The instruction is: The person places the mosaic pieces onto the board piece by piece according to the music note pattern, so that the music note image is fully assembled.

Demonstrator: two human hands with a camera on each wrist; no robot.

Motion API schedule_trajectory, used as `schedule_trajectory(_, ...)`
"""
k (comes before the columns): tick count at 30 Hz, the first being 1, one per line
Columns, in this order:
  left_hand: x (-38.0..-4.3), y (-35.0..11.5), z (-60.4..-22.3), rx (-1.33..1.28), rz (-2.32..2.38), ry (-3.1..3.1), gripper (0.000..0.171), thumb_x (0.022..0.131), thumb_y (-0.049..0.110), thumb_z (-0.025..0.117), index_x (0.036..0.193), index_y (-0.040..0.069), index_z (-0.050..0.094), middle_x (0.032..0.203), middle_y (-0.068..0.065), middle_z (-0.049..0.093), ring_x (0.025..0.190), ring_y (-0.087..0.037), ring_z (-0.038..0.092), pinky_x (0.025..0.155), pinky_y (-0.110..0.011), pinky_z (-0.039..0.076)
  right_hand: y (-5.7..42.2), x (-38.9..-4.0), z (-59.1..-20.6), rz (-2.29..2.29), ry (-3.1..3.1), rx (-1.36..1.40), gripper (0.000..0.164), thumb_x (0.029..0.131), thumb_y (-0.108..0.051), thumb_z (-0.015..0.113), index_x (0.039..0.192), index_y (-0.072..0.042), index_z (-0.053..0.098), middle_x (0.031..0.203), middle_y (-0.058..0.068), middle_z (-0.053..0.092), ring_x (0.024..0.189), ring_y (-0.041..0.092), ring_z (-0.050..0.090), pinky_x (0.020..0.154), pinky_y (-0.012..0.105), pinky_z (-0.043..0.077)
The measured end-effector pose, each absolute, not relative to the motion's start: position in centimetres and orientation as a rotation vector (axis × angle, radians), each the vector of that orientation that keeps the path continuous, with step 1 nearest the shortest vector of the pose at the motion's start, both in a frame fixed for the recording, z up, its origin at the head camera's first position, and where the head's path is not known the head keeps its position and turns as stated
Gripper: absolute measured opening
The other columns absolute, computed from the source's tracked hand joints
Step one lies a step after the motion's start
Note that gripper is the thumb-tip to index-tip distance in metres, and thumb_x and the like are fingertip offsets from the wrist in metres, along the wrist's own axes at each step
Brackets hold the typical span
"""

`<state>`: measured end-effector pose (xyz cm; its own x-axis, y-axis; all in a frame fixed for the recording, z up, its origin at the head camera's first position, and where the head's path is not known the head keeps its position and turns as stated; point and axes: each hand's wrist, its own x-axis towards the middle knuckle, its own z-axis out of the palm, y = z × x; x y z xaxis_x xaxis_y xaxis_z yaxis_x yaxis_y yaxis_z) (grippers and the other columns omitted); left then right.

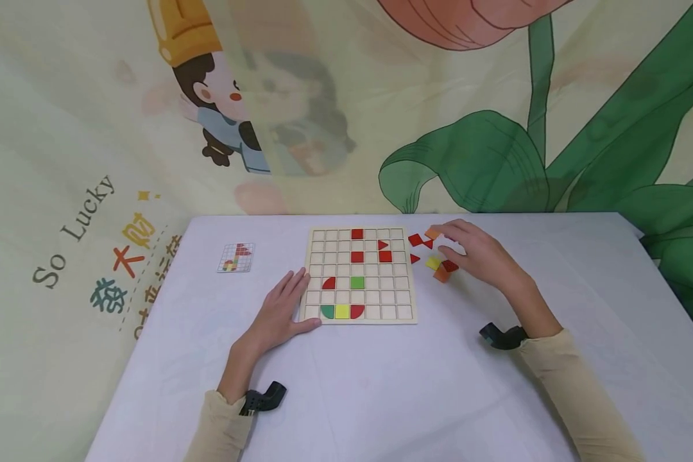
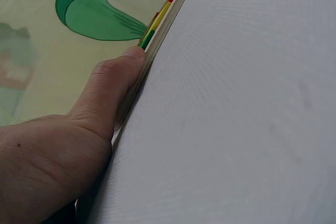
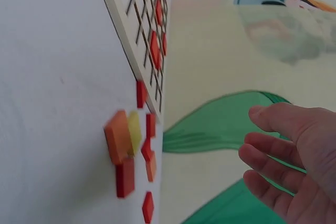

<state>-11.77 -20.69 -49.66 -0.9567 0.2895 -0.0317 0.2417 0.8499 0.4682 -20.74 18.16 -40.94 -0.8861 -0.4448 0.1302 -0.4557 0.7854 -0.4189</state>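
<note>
A wooden grid board (image 1: 389, 297) lies on the white table, with several red, green and yellow pieces set in its squares. My left hand (image 1: 280, 308) rests along its left edge, fingers straight, the thumb at the near left corner. To the right of the board, my right hand (image 1: 475, 252) hovers over loose pieces, fingers loosely bent; in the right wrist view nothing shows between them. Below it lie an orange piece (image 1: 441, 275), a yellow piece (image 1: 432, 263) and several red pieces (image 1: 416, 239). Another orange piece (image 1: 432, 233) shows right by the fingertips.
A small pattern card (image 1: 235, 257) with a coloured grid picture lies left of the board. Behind the table (image 1: 346, 391) hangs a printed cloth (image 1: 323, 186) with large green leaves. Each wrist wears a black camera (image 1: 501, 336).
</note>
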Motion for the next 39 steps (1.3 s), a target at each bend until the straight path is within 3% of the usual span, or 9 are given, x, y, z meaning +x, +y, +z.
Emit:
schedule_trajectory(11,-11.7,-20.8,-49.5,0.429,0.728,2.925,0.096,0.083,0.052,0.069,0.155,0.012,0.022,0.164,-0.007,0.017,0.152,-0.031,0.011,0.119,-0.059,0.020,21.8,-21.5,-39.6,0.702,-2.897,0.624,0.046,0.091,-0.008,0.065,0.136,-0.003,0.053,0.116,0.021,0.061,0.104,0.037,0.062,0.082,0.052,0.056)
schedule_trajectory(27,-11.7,-20.8,-49.6,0.424,0.733,2.926,0.096,0.082,0.052,0.070,0.156,0.013,0.021,0.164,-0.007,0.017,0.152,-0.031,0.011,0.118,-0.060,0.022,25.8,-22.2,-38.9,0.715,-3.002,0.399,0.045,0.095,-0.011,0.060,0.137,0.000,0.049,0.119,0.026,0.057,0.108,0.042,0.057,0.086,0.059,0.051)
schedule_trajectory(39,-11.8,-20.8,-49.7,0.424,0.740,2.921,0.096,0.083,0.053,0.069,0.156,0.013,0.021,0.164,-0.005,0.016,0.152,-0.031,0.010,0.119,-0.059,0.020,24.1,-22.3,-39.8,0.708,-3.021,0.485,0.047,0.092,-0.011,0.065,0.135,-0.001,0.052,0.117,0.024,0.060,0.106,0.041,0.060,0.085,0.056,0.054)
